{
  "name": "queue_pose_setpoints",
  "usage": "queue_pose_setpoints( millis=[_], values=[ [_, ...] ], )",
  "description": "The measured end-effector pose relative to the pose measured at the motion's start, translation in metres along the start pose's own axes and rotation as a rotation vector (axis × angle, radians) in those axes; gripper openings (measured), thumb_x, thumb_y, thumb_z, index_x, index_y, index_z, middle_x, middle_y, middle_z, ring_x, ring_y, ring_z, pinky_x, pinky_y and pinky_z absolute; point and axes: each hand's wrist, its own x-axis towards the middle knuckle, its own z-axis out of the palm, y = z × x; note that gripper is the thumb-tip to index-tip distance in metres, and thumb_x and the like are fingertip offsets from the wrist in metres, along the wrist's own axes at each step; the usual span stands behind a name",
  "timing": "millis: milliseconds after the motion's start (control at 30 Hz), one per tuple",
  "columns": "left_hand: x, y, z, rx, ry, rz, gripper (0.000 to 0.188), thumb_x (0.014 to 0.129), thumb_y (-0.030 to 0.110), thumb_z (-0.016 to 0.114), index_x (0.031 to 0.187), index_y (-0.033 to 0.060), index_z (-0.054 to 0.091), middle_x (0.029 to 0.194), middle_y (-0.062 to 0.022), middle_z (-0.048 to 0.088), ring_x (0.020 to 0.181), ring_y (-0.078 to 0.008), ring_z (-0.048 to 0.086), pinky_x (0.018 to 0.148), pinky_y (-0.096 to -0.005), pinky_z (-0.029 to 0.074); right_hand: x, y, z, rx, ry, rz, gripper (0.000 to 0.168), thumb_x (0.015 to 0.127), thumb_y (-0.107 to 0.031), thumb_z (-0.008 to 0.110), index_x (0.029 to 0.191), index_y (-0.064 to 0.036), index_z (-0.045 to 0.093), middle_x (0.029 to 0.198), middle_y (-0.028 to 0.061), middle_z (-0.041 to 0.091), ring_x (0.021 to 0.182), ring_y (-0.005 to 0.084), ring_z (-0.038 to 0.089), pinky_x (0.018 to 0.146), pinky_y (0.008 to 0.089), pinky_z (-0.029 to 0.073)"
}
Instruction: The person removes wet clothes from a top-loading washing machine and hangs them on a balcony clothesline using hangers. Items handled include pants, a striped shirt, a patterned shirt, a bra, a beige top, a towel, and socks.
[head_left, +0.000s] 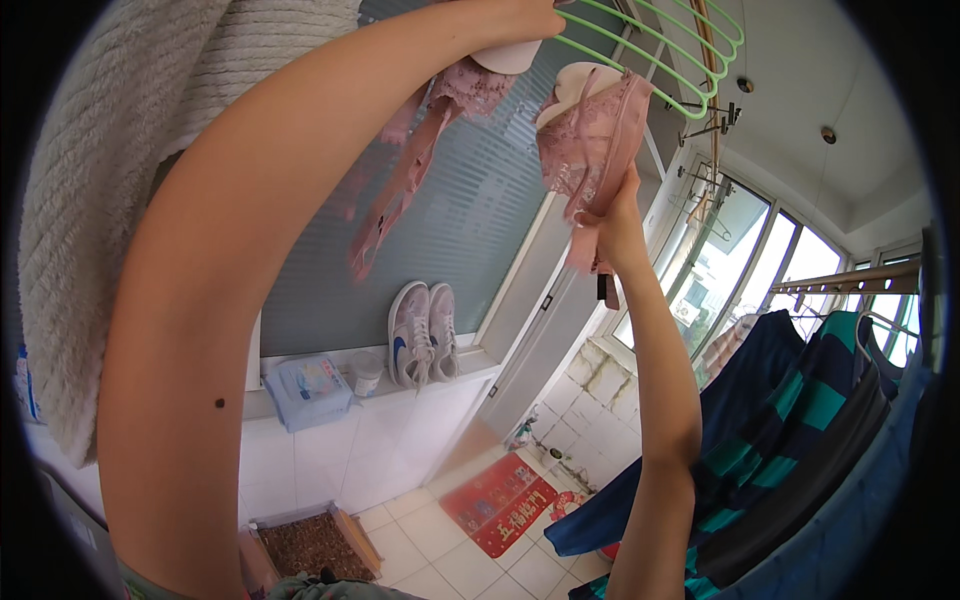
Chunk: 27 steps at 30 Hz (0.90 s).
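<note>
My right hand (619, 225) grips a pink lace bra (592, 142) by its band, below one of its pale-lined cups. Green plastic hangers (675, 75) fan out above it, near a wooden or metal pole. At the top edge, my left hand (525, 19) is partly cut off by the frame; its fingers are at the left end of the hangers. Just under it hangs another part of pink lace lingerie (472, 86), with a white-lined cup and a strap dangling down. Whether the two pink parts are one garment cannot be told.
White sneakers (420, 330), a wipes pack (307, 386) and a plastic cup (365, 373) stand on the window ledge. Dark and green-striped clothes (787, 405) hang at right. A fluffy pale textile (97, 225) hangs at left. A red mat (499, 502) lies on the tiled floor.
</note>
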Motion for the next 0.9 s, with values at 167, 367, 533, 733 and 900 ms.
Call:
queue_pose_setpoints(
  millis=[167,367,533,733,900],
  values=[
    [0.002,-0.004,0.011,0.027,0.019,0.057,0.041,0.077,0.007,0.058,0.117,0.0007,0.055,0.113,-0.0283,0.062,0.112,-0.0404,0.059,0.098,-0.0445,0.046,-0.020,-0.040,-0.003,-0.351,0.305,-0.048,0.087,0.087,-0.011,0.073,0.153,-0.004,0.017,0.143,0.0194,0.037,0.127,0.0313,0.050,0.103,0.0375,0.047],
    [0.003,-0.002,0.023,-0.098,0.070,0.107,0.054,0.078,0.001,0.053,0.131,-0.0024,0.048,0.125,-0.0290,0.058,0.122,-0.0395,0.055,0.104,-0.0415,0.043,0.039,-0.113,-0.031,-0.055,0.286,-0.662,0.039,0.093,-0.013,0.062,0.128,0.001,0.055,0.119,0.0155,0.060,0.110,0.0308,0.059,0.101,0.0414,0.043],
    [0.006,-0.001,0.026,-0.162,0.054,0.089,0.058,0.078,-0.003,0.051,0.135,-0.0040,0.045,0.128,-0.0298,0.057,0.125,-0.0389,0.054,0.106,-0.0409,0.042,0.128,-0.151,-0.033,0.110,0.140,-0.519,0.030,0.098,-0.010,0.048,0.125,-0.001,0.061,0.113,0.0123,0.067,0.109,0.0243,0.062,0.096,0.0391,0.052],
    [-0.002,0.012,0.007,-0.041,0.084,0.103,0.056,0.077,0.013,0.070,0.129,0.0031,0.054,0.119,-0.0209,0.065,0.112,-0.0325,0.063,0.093,-0.0373,0.052,0.178,-0.154,-0.023,0.314,-0.154,-0.480,0.040,0.096,-0.026,0.055,0.123,0.003,0.063,0.107,0.0146,0.069,0.099,0.0256,0.066,0.091,0.0368,0.049],
    [-0.010,0.030,-0.021,0.024,-0.093,-0.101,0.050,0.082,0.010,0.058,0.130,-0.0022,0.050,0.126,-0.0293,0.058,0.119,-0.0403,0.057,0.097,-0.0453,0.048,0.164,-0.135,-0.007,1.307,0.204,-0.018,0.031,0.102,-0.019,0.044,0.121,-0.002,0.061,0.116,0.0126,0.066,0.109,0.0282,0.062,0.096,0.0449,0.053]
  ],
)
